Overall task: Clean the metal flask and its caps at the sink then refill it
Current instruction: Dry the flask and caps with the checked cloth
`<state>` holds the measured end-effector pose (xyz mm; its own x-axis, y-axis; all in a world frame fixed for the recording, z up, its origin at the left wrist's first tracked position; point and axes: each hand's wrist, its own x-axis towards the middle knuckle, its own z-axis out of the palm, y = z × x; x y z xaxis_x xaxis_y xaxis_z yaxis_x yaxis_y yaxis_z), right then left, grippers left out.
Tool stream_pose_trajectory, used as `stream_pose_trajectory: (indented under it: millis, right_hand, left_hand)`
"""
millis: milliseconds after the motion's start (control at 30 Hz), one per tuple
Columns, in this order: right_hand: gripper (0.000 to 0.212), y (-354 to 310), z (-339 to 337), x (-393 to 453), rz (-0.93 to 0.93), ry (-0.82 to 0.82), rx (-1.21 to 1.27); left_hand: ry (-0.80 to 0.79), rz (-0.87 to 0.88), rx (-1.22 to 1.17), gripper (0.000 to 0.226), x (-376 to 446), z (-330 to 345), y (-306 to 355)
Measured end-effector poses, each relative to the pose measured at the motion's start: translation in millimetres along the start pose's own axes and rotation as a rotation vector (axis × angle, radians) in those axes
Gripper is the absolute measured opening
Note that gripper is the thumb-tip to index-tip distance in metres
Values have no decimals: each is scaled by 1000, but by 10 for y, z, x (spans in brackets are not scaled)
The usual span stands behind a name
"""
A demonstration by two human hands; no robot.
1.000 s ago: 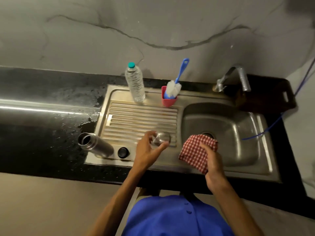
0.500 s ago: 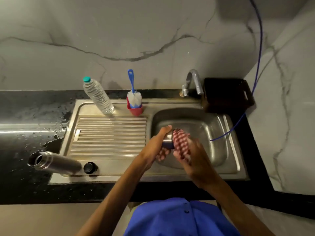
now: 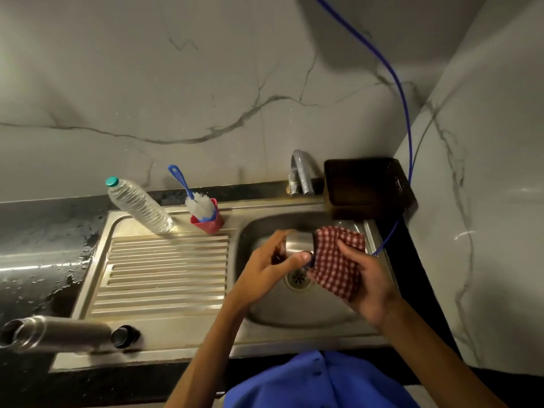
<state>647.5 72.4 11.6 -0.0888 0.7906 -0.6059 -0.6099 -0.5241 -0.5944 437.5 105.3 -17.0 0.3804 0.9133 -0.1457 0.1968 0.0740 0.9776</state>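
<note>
While left hand grips steel cap, checked cloth touches it

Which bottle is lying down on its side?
The metal flask, lying open-mouthed at the sink's front left edge. The plastic water bottle stands capped by the wall.

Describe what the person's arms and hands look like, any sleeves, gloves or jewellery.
Both forearms are bare to the bottom edge of the picture, with no sleeves in view. The left hand and right hand wear no gloves, and no rings, watch or bracelets show. Below them is a blue garment with buttons down its front.
</note>
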Motion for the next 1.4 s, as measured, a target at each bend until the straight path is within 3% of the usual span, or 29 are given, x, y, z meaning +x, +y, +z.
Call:
stream_pose_trajectory:
  millis: [67, 133, 200, 333, 433, 500, 600, 700, 800, 867, 967, 1067, 1133, 1233, 1400]
  right_hand:
    - [36, -43, -58, 69, -26, 26, 133]
    - [38, -98, -95, 133, -99, 71, 192]
    - [41, -86, -118, 172, -177, 82, 144]
    - [40, 117, -37, 197, -366, -103, -175]
    - [48, 167, -2, 235, -527, -145, -458]
    - [42, 116, -58, 274, -704, -80, -717]
    - [37, 31, -74, 297, -867, -99, -899]
    - [39, -28, -37, 354, -823, -153, -776]
    - [56, 113, -63, 350, -813, -136, -840]
    - [63, 274, -129, 326, -888, -113, -1014]
    - [57, 346, -188, 349, -1129, -90, -1315]
    - [56, 273, -123, 388, -1228, -38, -1513]
    - [53, 179, -29, 357, -1061, -24, -1336]
    - [38, 57, 52, 360, -692, -59, -737]
    - [45, 72, 90, 427, -438, 20, -338]
  left_hand:
    - [63, 70, -104, 39, 33, 37, -6]
    - [210, 33, -216, 40, 36, 96, -72]
    - [293, -11, -179, 43, 53, 189, -88]
    - [313, -74, 142, 56, 181, 535, 34]
    - [343, -100, 162, 51, 212, 614, 135]
    - [237, -125, 115, 53, 250, 574, 144]
    - [115, -232, -282, 51, 269, 588, 179]
    - [146, -327, -769, 29, 256, 681, 257]
    - [293, -402, -1109, 57, 282, 662, 285]
    - [340, -410, -1049, 58, 305, 602, 285]
    - [330, -372, -748, 32, 310, 555, 259]
    - [180, -432, -676, 28, 235, 579, 206]
    - [106, -415, -617, 30, 191, 545, 165]
    - [56, -195, -433, 39, 163, 442, 133]
    - [301, -78, -371, 59, 94, 531, 221]
